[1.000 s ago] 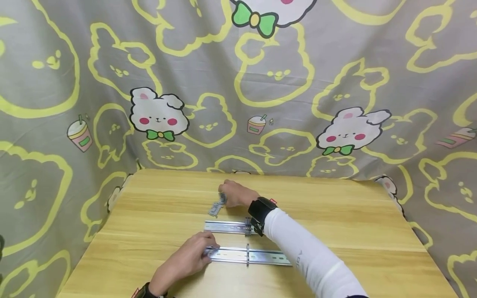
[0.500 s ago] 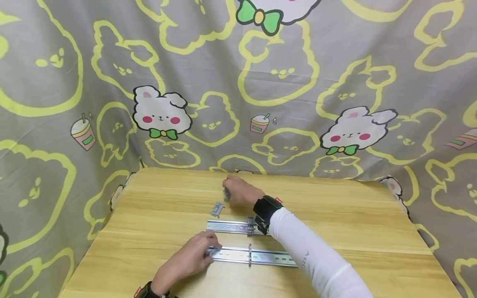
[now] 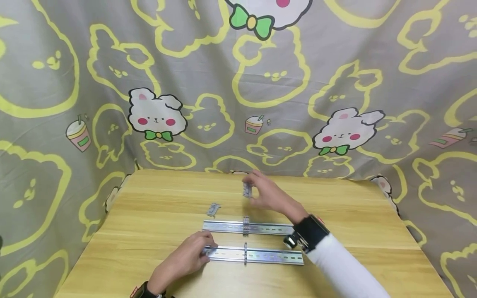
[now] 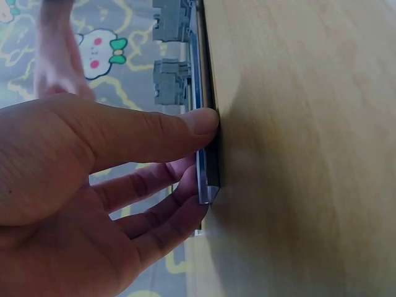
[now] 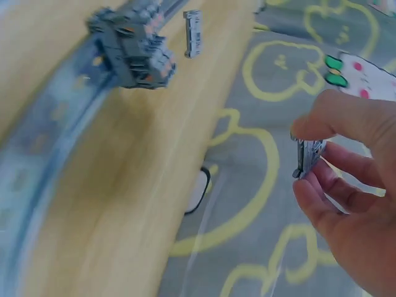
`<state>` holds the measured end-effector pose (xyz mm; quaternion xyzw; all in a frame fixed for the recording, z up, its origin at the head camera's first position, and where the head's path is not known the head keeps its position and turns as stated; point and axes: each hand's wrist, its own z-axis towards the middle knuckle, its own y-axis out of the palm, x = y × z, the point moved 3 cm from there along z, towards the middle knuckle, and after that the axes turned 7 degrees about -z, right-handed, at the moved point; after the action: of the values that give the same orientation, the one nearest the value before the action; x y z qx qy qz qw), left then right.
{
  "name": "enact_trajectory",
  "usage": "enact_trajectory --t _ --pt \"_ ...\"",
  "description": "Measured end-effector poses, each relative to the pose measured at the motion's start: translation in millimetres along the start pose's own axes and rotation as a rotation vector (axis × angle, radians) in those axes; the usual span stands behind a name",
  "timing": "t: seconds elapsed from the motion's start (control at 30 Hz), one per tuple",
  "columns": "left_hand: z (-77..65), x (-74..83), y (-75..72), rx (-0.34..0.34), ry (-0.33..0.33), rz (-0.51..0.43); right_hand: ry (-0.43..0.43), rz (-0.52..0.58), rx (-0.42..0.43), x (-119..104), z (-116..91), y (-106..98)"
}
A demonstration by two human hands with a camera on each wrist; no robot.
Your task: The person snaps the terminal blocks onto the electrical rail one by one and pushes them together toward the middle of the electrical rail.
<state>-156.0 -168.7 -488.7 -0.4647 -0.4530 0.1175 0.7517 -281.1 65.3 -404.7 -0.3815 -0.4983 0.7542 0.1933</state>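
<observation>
Since the earlier frame, the right hand (image 3: 269, 193) had shifted rightward, fingers pinching a grey block (image 3: 247, 190) well beyond the near rail (image 3: 275, 257). Between the two lay the far rail (image 3: 270, 229) bearing a cluster of blocks (image 3: 246, 226); a loose block (image 3: 213, 209) lay on the counter (image 3: 343, 211) beyond the near rail's left end, which the left hand (image 3: 190, 253) pinched in its fingers.

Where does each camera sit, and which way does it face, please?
Head: worn on the head, facing forward and down over the tabletop; left hand and right hand both show.
Left wrist: worn there, facing the left hand gripping the near rail; blurred right arm behind.
Right wrist: worn there, facing the right hand pinching a grey block; curtain behind.
Head and right wrist share that block.
</observation>
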Motion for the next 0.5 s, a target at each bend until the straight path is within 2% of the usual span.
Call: enact_trajectory --t 0.1,0.2,0.37,0.5 --pt "1.1 -0.3 1.1 -0.01 -0.011 -0.007 0.003 0.097 0.067 8 -33 -7" --pt "1.9 -1.2 1.8 -0.018 -0.029 -0.002 -0.007 0.134 0.104 13 -64 -12" --pt "4.1 -1.2 1.6 -0.035 -0.051 0.0 0.012 0.121 0.118 22 -108 -14" --pt "5.0 -0.3 1.9 -0.04 -0.053 -0.002 0.006 0.104 0.135 30 -136 -8"
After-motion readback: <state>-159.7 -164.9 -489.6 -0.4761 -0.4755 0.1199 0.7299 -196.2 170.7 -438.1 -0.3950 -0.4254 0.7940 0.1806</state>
